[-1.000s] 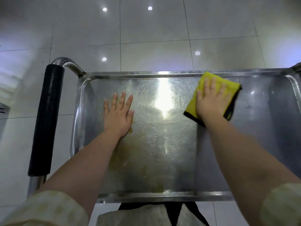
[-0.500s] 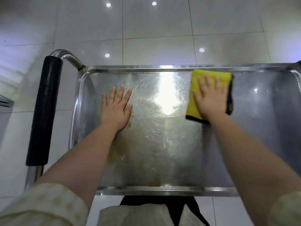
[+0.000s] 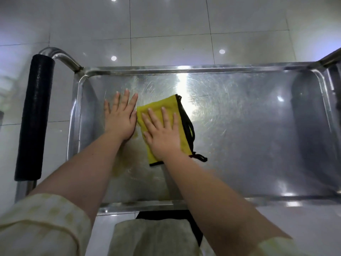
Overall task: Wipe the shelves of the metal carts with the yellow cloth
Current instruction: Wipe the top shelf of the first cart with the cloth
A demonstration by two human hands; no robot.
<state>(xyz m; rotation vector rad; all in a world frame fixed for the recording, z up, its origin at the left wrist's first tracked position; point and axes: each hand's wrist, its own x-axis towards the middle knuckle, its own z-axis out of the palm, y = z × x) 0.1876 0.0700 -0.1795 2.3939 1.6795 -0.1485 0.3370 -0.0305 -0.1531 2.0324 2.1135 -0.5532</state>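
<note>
The top shelf of a metal cart (image 3: 258, 137) fills the view, a shiny steel tray with a raised rim. A yellow cloth (image 3: 166, 106) with black edging lies flat on its left-centre part. My right hand (image 3: 163, 133) presses palm-down on the cloth, fingers spread. My left hand (image 3: 120, 117) rests flat on the bare steel just left of the cloth, almost touching it, and holds nothing. Yellowish smears show on the steel below my left wrist.
The cart's push handle with a black foam grip (image 3: 35, 119) runs along the left side. A glossy white tiled floor (image 3: 166, 24) surrounds the cart. A second metal frame corner (image 3: 332, 58) shows at the upper right.
My right hand has slid the cloth from the far rim at centre-right leftward and toward me, up beside my left hand. The left hand has stayed in place.
</note>
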